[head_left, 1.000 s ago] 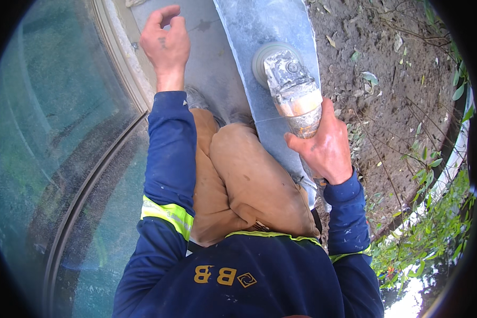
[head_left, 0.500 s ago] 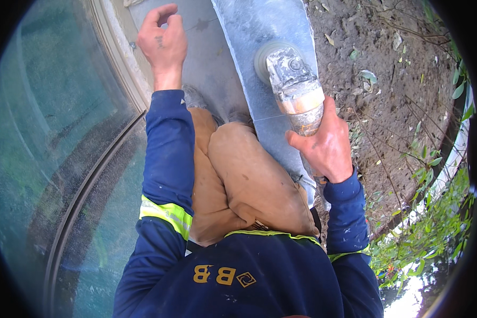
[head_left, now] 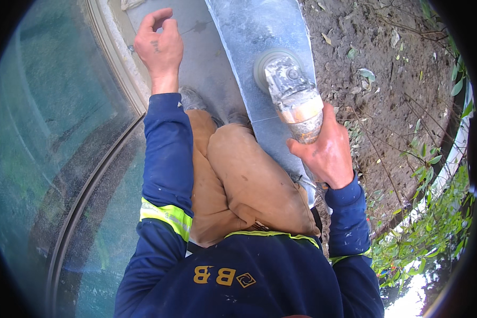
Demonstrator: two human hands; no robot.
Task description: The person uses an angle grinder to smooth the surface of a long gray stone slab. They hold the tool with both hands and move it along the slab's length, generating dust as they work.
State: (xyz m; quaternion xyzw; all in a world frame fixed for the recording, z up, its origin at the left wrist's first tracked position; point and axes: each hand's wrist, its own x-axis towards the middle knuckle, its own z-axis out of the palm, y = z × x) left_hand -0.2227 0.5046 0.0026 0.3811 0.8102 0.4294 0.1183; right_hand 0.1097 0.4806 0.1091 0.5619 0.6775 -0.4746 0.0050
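My right hand (head_left: 323, 153) grips the body of a dust-caked angle grinder (head_left: 296, 106). Its round disc (head_left: 261, 68) lies against a long bluish-grey stone strip (head_left: 255, 26) with white chipped edges. My left hand (head_left: 159, 53) is raised over the grey paving (head_left: 206, 53) left of the strip, fingers loosely curled and apart, holding nothing I can see. The underside of the grinder and much of my right fingers are hidden. My tan-trousered knees (head_left: 244, 175) are bent below the tool, beside the strip.
A dusty green glass pane (head_left: 53, 106) in a metal frame (head_left: 106, 26) runs along my left. Right of the strip lies soil (head_left: 376, 79) with dry leaves and twigs, bordered by leafy shrubs (head_left: 429, 212) and a curved pale edge.
My left hand has drifted a little to the left. The grinder, in my right hand, has shifted slightly down along the strip, toward me.
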